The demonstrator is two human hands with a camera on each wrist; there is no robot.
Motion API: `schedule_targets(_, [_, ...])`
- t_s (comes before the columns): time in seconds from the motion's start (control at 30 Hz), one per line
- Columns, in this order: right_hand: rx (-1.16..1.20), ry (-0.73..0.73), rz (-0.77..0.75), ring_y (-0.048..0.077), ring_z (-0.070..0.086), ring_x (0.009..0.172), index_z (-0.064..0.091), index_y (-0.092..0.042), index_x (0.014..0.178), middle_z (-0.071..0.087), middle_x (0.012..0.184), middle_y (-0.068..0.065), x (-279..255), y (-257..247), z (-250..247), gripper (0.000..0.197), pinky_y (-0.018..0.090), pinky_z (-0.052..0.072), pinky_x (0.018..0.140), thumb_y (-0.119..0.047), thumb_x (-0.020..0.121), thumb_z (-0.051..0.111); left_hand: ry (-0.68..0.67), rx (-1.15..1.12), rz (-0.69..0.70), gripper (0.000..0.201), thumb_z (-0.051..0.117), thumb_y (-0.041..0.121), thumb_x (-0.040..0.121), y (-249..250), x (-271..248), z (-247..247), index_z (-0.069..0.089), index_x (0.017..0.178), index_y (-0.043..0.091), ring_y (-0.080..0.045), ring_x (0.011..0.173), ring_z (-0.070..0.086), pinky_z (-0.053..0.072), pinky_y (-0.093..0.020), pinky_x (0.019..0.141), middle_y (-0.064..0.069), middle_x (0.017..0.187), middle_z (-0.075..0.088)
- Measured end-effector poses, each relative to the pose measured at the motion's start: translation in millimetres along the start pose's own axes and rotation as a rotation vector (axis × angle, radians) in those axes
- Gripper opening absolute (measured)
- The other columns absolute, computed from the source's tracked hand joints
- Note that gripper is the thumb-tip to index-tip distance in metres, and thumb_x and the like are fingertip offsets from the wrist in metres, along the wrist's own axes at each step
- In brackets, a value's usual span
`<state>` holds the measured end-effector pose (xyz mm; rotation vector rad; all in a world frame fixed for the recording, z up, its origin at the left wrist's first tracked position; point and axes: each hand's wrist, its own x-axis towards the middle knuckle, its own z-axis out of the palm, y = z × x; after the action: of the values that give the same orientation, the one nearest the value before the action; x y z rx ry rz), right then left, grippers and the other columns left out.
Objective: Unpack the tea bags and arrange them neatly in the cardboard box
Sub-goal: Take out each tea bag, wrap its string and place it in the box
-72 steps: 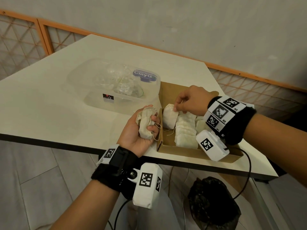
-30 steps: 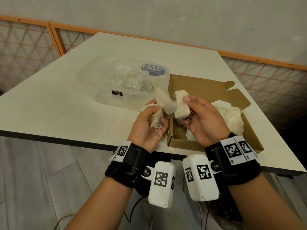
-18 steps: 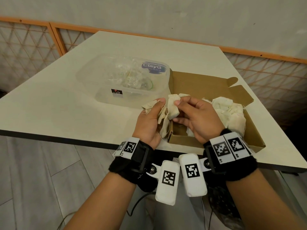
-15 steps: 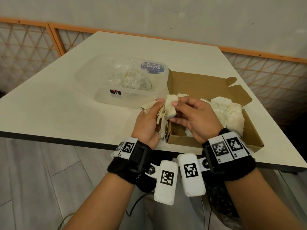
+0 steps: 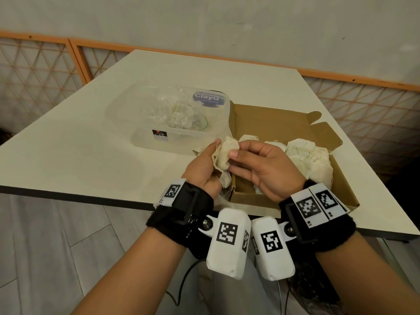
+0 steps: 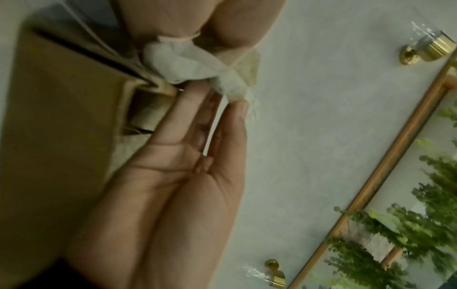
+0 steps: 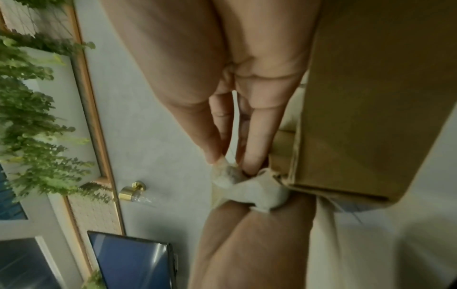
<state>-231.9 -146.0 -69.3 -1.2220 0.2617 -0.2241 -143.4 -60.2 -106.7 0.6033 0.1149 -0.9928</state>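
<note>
Just in front of the open cardboard box (image 5: 246, 196), both hands meet over the table's near edge. My left hand (image 5: 208, 155) grips a small bunch of pale tea bags (image 5: 225, 181), palm facing right. One tea bag (image 5: 226, 154) at the top of that bunch is pinched by the thumb and fingers of my right hand (image 5: 241, 151). The left wrist view shows the crumpled tea bag (image 6: 183, 62) between both hands, beside the box wall (image 6: 61, 101). The right wrist view shows the right fingers (image 7: 257, 140) on the tea bag (image 7: 249, 189). Several tea bags (image 5: 306, 158) lie packed in the box's right part.
A clear plastic container (image 5: 145, 142) with crumpled clear wrappers (image 5: 175, 112) stands left of the box, touching it. The box lid (image 5: 272, 121) stands open at the back. The white table (image 5: 79, 160) has bare surface to the left. Its near edge runs just below my wrists.
My right hand left the box and came to the left hand. It drew one bag out of the bunch, then both hands closed together on it; over the last half second they hardly moved.
</note>
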Motion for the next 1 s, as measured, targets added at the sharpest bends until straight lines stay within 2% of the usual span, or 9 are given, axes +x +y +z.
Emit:
schedule_targets(0.07, [-0.06,-0.026,-0.019,0.014,0.069,0.079,0.064,0.002,0.089,0.071,0.081,0.006,0,0,1,0.011,0.025,0.057,0.079,0.005,0.085,0.054,-0.018,0.036,-0.036,0.05,0.039,0.026,0.101,4,-3,5,0.04,0.138,-0.008,-0.028,0.123,0.053,0.052,-0.032,0.089,-0.023,0.14,0.047])
schedule_targets(0.17, [-0.245,-0.065,-0.083,0.014,0.067,0.079,0.066,0.0,0.09,0.07,0.083,0.007,-1,-4,1,0.011,0.022,0.056,0.078,0.002,0.082,0.06,-0.077,0.109,-0.076,0.04,0.028,0.019,0.104,11,-14,20,0.045,0.13,-0.005,-0.032,0.094,0.067,0.06,-0.031,0.066,-0.026,0.123,0.055])
schedule_targets(0.27, [-0.389,-0.118,-0.161,0.009,0.065,0.085,0.068,-0.007,0.091,0.069,0.091,0.003,-5,-6,3,0.02,0.018,0.051,0.079,0.002,0.073,0.068,-0.116,0.135,0.029,0.042,0.03,0.012,0.102,8,-15,19,0.038,0.142,0.003,-0.024,0.076,0.068,0.055,-0.019,0.061,-0.008,0.09,0.068])
schedule_targets(0.33, [-0.453,-0.101,-0.196,0.006,0.064,0.091,0.068,-0.011,0.088,0.066,0.097,0.0,-5,-6,3,0.024,0.017,0.049,0.084,0.005,0.071,0.07,-0.091,0.133,0.012,0.033,0.046,0.01,0.087,5,-5,13,0.057,0.118,0.011,-0.008,0.064,0.065,0.051,-0.017,0.057,0.003,0.067,0.066])
schedule_targets(0.43, [-0.606,-0.049,-0.271,0.005,0.062,0.094,0.07,-0.016,0.083,0.066,0.097,-0.006,-3,-2,0,0.023,0.018,0.048,0.089,0.004,0.073,0.071,-0.112,0.068,0.01,0.009,0.049,0.011,0.084,2,2,10,0.055,0.079,0.011,-0.002,0.062,0.063,0.051,-0.016,0.057,0.006,0.06,0.064])
schedule_targets(0.57, [-0.651,0.006,-0.343,0.008,0.063,0.094,0.073,-0.012,0.084,0.069,0.098,-0.001,-2,1,1,0.017,0.02,0.049,0.09,0.002,0.075,0.07,-0.086,-0.106,0.057,0.032,0.033,0.016,0.1,-3,-12,20,0.049,0.074,0.006,-0.014,0.066,0.055,0.049,-0.018,0.051,-0.008,0.071,0.048])
schedule_targets(0.77, [0.015,0.089,-0.006,0.019,0.07,0.074,0.068,0.005,0.085,0.073,0.081,0.012,5,-4,-6,0.011,0.029,0.058,0.074,0.007,0.079,0.059,-0.142,-0.039,0.125,0.023,0.06,0.028,0.078,2,-28,13,0.06,0.093,0.011,-0.019,0.079,0.054,0.042,-0.03,0.069,-0.007,0.086,0.056])
schedule_targets(0.87, [0.086,0.104,0.048,0.021,0.07,0.078,0.061,0.015,0.096,0.07,0.091,0.019,7,-6,-8,0.019,0.029,0.058,0.075,0.005,0.081,0.058,-0.158,0.186,0.145,0.029,0.064,0.036,0.079,0,-27,9,0.06,0.099,0.015,-0.012,0.07,0.053,0.039,-0.019,0.056,-0.003,0.084,0.058])
schedule_targets(1.0, [0.096,0.165,0.043,0.029,0.066,0.091,0.058,0.015,0.102,0.065,0.103,0.026,8,-6,-8,0.023,0.037,0.056,0.079,0.005,0.082,0.059,-0.068,0.159,0.147,0.017,0.061,0.014,0.087,-6,-21,8,0.059,0.102,0.007,-0.011,0.065,0.058,0.038,-0.011,0.041,-0.008,0.086,0.062])
